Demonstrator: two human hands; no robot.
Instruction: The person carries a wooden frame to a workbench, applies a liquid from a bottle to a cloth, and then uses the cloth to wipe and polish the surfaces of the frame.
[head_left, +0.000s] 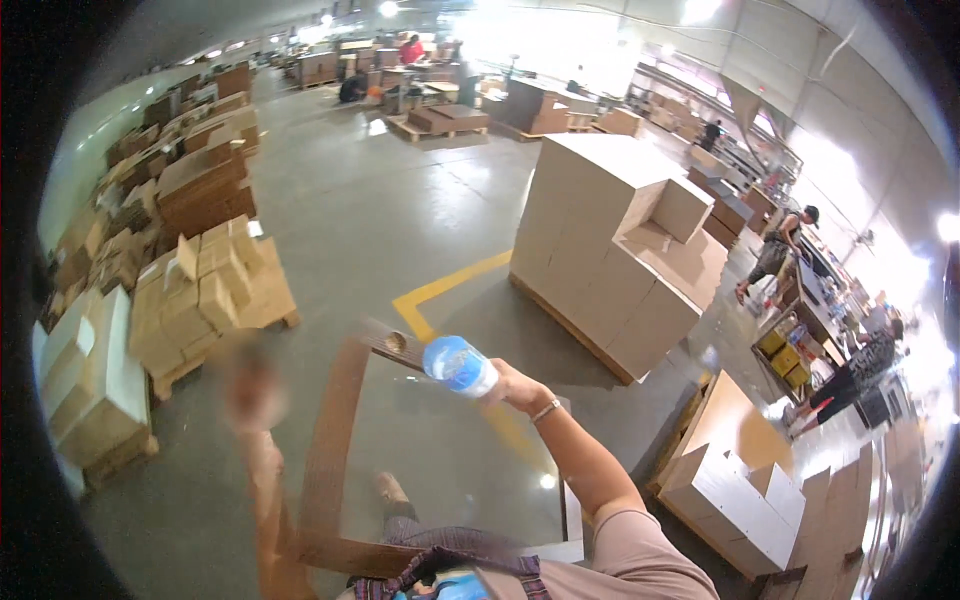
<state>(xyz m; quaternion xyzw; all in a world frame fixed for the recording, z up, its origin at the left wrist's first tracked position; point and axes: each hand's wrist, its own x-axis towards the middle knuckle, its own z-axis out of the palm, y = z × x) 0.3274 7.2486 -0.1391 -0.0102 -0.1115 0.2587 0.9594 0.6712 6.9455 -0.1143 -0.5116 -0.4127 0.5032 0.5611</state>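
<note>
My right hand (517, 387) is closed round the whitish end of a blue-and-white bottle-like container (459, 364), which points up and to the left. A bracelet circles that wrist. My left hand (252, 385) is raised on the left, smeared so that its fingers do not show; anything in it cannot be made out. Between my arms lies a rectangular frame (325, 450) with a brown left side and the floor visible through its middle. Close to the container, a small round brownish thing (396, 342) sits at the frame's far edge.
Flat cartons (195, 300) lie stacked on pallets at the left. A tall stack of large panels (590, 240) stands ahead right, near a yellow floor line (450, 285). More panels (730, 490) lie at right. A person (860, 365) works at a bench beyond.
</note>
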